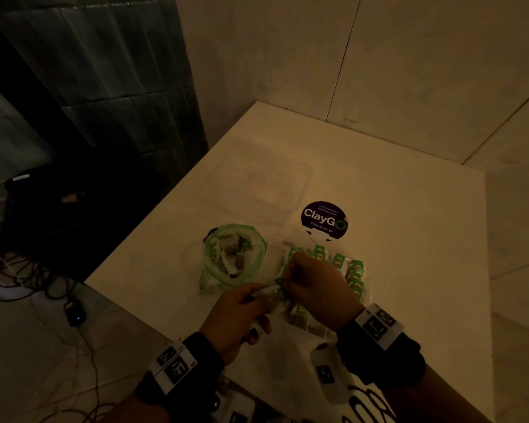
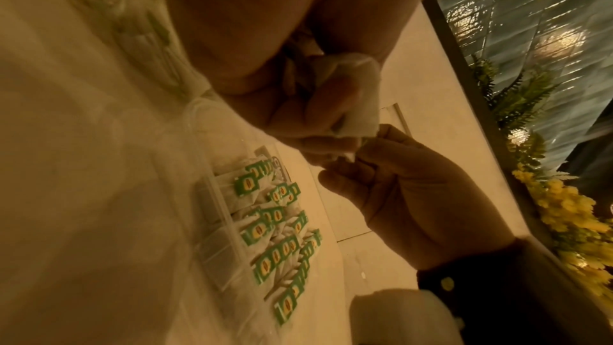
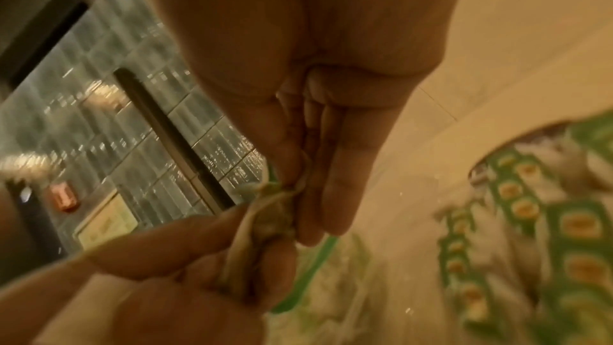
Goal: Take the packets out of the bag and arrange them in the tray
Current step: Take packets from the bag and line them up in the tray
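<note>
Between hands (image 1: 274,296), packet (image 1: 268,293), seemingly lengthwise

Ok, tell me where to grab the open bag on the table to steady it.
Pinch the rolled green rim of the bag on its near-left side, coming from the left: the mouth gapes upward, and the tray and both hands crowd its right.

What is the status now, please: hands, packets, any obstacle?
Left hand and right hand both pinch one packet above the tray. Bag open, packets remain. No obstacle seen.
</note>
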The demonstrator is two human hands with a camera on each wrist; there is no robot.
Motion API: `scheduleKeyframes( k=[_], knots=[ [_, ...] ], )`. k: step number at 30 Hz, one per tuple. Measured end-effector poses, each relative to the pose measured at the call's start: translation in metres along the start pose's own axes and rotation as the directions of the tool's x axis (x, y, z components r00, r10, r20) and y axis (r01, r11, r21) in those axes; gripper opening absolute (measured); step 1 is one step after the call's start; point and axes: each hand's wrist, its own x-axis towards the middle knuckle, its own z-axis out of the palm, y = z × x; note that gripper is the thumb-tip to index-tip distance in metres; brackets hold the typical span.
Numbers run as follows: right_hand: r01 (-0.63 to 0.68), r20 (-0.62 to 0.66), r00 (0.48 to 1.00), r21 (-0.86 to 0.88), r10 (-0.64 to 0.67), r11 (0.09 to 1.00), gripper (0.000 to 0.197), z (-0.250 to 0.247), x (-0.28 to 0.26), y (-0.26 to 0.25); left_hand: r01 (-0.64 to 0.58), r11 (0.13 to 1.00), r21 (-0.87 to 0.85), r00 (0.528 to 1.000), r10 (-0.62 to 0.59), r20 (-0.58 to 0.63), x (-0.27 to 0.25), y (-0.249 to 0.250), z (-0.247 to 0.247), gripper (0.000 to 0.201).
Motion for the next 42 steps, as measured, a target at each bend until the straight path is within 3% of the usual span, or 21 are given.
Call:
scheduleKeyframes(
  k=[3, 6, 11, 16, 18, 21, 24, 26, 29, 36, 39, 42],
  knots=[
    [-0.037, -0.006, 0.999, 0.148, 0.038, 0.988, 0.026, 0.003, -0.002, 0.001, -0.021, 1.0, -0.005, 0.999, 0.021, 0.028, -0.001, -0.001, 0.001, 0.023],
    [-0.025, -0.053, 0.998, 0.203, 0.036, 0.979, 0.023, 0.004, -0.003, 0.002, -0.019, 1.0, 0.015, 0.999, 0.02, -0.037, 0.002, 0.0, -0.001, 0.016],
    [0.109, -0.115, 0.988, 0.034, -0.104, 0.993, 0.016, 0.003, -0.007, 0.002, -0.019, 0.998, 0.059, 0.997, 0.024, -0.078, 0.006, 0.0, -0.003, 0.007],
    [0.349, -0.134, 0.918, -0.18, -0.375, 0.92, 0.015, 0.006, -0.007, 0.004, -0.043, 0.999, 0.016, 0.996, 0.044, -0.074, 0.005, 0.004, 0.002, 0.006],
    [0.315, -0.153, 0.926, -0.189, -0.345, 0.93, 0.018, 0.006, -0.004, 0.009, -0.046, 0.999, -0.016, 0.996, 0.044, -0.083, 0.007, 0.002, 0.002, 0.011],
    [0.151, -0.209, 0.963, -0.095, -0.168, 0.984, 0.025, 0.002, 0.001, 0.018, -0.061, 0.992, -0.112, 0.995, 0.051, -0.089, 0.01, -0.002, 0.001, 0.009],
    [-0.02, -0.148, 0.989, 0.065, 0.03, 0.998, 0.032, -0.003, 0.003, 0.019, -0.088, 0.971, -0.222, 0.994, 0.072, -0.082, 0.011, -0.005, 0.001, 0.02],
    [-0.078, -0.078, 0.993, 0.19, 0.094, 0.979, 0.026, -0.005, 0.001, 0.017, -0.097, 0.964, -0.249, 0.994, 0.082, -0.072, 0.012, -0.006, 0.002, 0.024],
    [-0.076, -0.036, 0.996, 0.205, 0.085, 0.976, 0.006, -0.008, 0.0, 0.011, -0.098, 0.968, -0.232, 0.995, 0.087, -0.056, 0.013, -0.008, 0.002, 0.024],
    [-0.04, -0.031, 0.999, 0.133, 0.045, 0.99, 0.014, -0.007, 0.004, 0.017, -0.085, 0.992, -0.093, 0.996, 0.084, -0.023, 0.012, -0.006, 0.004, 0.009],
    [0.024, -0.052, 0.998, 0.06, -0.021, 0.998, 0.016, -0.006, 0.005, 0.02, -0.095, 0.992, -0.088, 0.995, 0.094, -0.018, 0.01, -0.004, 0.006, 0.013],
    [0.146, -0.06, 0.986, -0.148, -0.157, 0.978, 0.038, -0.008, 0.003, 0.019, -0.103, 0.99, -0.092, 0.994, 0.1, -0.035, 0.01, -0.004, 0.007, 0.027]
  ],
)
